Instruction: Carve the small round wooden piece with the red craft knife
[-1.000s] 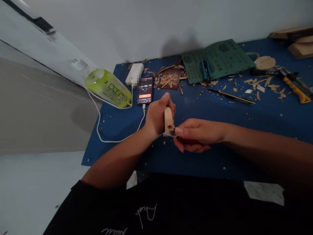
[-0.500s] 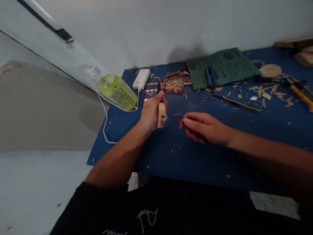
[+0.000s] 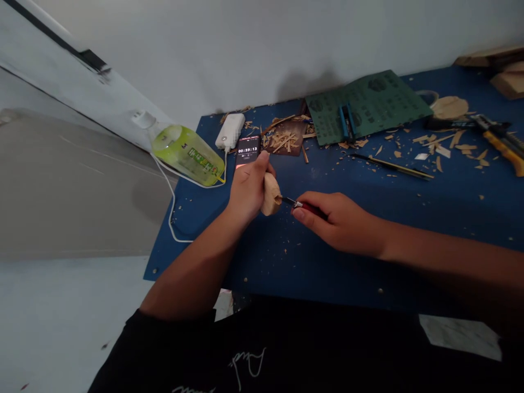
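Note:
My left hand is wrapped round a pale piece of wood, whose near end has a small carved hollow facing right. Closed on the red handle of a carving knife, my right hand is just to the right of the wood. The knife's thin metal tip points left and meets the hollow, though I cannot tell how deep it goes. Fine wood crumbs lie on the blue tabletop below.
Behind my left hand are a lit phone, a white power bank with a cable, and a yellow-green bottle. Green sandpaper carries a blue cutter. Rightward lie a thin pencil-like tool, wood shavings and a yellow-handled cutter.
The knife in my right hand has turned, showing its red handle, and its tip has moved left to the wood's hollow. The wood has tilted slightly in my left hand.

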{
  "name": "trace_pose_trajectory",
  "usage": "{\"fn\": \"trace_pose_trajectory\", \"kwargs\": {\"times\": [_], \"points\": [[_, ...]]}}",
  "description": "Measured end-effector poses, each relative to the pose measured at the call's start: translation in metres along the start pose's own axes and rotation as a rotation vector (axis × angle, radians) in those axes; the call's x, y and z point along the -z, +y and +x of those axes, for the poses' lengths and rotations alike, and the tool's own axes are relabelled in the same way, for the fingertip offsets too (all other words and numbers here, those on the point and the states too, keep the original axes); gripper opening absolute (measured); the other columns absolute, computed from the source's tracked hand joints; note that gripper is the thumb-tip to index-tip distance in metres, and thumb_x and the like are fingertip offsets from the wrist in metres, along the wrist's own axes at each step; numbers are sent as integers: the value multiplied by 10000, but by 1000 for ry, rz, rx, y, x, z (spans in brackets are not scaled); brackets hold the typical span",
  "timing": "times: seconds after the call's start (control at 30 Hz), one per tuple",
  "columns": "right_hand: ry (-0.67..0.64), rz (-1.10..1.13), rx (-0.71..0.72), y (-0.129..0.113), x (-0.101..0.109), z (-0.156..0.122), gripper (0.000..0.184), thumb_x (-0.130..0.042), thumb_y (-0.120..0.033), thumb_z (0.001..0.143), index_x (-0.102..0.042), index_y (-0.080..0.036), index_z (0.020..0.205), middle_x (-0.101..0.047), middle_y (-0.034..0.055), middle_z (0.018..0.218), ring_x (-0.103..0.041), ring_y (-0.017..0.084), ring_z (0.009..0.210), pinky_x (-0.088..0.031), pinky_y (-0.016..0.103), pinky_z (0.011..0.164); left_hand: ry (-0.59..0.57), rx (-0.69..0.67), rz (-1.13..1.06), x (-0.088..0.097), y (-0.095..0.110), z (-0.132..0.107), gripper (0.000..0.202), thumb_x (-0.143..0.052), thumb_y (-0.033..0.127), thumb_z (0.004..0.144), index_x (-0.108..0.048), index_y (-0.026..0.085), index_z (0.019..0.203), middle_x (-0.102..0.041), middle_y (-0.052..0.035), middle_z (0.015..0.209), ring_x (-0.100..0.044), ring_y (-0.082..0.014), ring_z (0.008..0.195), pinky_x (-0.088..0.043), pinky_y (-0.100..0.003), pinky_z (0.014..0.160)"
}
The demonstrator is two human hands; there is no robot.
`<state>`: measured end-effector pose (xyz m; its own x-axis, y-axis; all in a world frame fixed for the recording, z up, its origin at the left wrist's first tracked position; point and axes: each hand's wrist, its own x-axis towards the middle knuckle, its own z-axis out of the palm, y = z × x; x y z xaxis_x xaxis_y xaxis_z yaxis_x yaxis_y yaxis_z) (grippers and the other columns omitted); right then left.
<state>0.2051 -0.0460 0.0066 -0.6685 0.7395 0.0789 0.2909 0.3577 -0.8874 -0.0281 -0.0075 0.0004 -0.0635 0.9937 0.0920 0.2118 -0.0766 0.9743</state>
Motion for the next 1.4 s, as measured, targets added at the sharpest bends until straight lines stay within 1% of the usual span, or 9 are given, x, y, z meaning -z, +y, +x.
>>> {"fn": "trace_pose_trajectory", "kwargs": {"times": [0.1,0.3,0.4,0.53,0.63,0.77,1.0,1.2,1.4], "points": [[14,-101,-55,-4,0,0,415,-477,-563,1162,-610,-222,967,-649,-14,776,-555,143,680,-342,300,671,41,-33,27,0,1,-2,636,-576,677,1077,-634,217,642,-587,-6,562,-486,-111,492,-364,-263,483],[7,-673,-122,-9,-6,-7,502,-307,-561,1189,-630,-181,1124,-766,161,986,-622,216,678,-173,358,605,187,-156,270,-8,6,-8,674,-533,660,1110,-630,210,617,-564,-9,549,-495,-127,531,-341,-286,512],[16,-709,-134,-10,-8,-7,538,-270,-573,1190,-629,-176,1141,-759,176,959,-628,231,665,-170,363,591,198,-138,289,-14,6,-9,663,-541,634,1114,-618,213,608,-560,-7,538,-486,-128,517,-326,-300,504],[-26,-395,-159,-13,-6,0,417,-368,-515,1182,-596,-206,1017,-722,102,863,-605,204,694,-296,337,620,207,-150,301,-16,5,-8,663,-545,640,1111,-607,224,599,-551,-12,536,-474,-139,512,-311,-322,500],[-66,63,-260,-11,-3,7,431,-428,-539,1166,-548,-227,894,-613,18,747,-550,149,631,-372,286,582,226,-180,347,-13,4,-8,656,-536,639,1115,-603,226,610,-543,-9,553,-470,-141,521,-305,-334,516],[-297,731,-502,-3,1,12,486,-452,-694,1125,-534,-252,941,-412,-93,594,-327,95,411,-281,226,366,254,-250,424,-8,5,-8,647,-488,612,1142,-640,221,649,-589,-13,593,-531,-148,572,-339,-334,569],[-413,918,-530,6,6,15,495,-496,-714,1105,-548,-253,932,-389,-116,537,-241,76,371,-240,177,314,275,-377,451,-2,9,-14,662,-441,625,1156,-640,236,658,-565,-17,604,-485,-160,590,-340,-359,604],[-297,651,-415,3,0,15,500,-452,-704,1121,-542,-251,929,-424,-96,586,-336,96,411,-296,227,383,304,-350,375,-6,4,-12,674,-427,647,1153,-654,237,668,-611,-32,613,-543,-157,597,-403,-342,628],[-57,-458,-82,2,6,9,405,-448,-525,1155,-620,-199,989,-717,97,832,-596,196,674,-293,326,619,158,-100,280,-14,3,-3,667,-581,659,1082,-617,220,581,-554,-19,529,-480,-132,495,-309,-301,475]]}}
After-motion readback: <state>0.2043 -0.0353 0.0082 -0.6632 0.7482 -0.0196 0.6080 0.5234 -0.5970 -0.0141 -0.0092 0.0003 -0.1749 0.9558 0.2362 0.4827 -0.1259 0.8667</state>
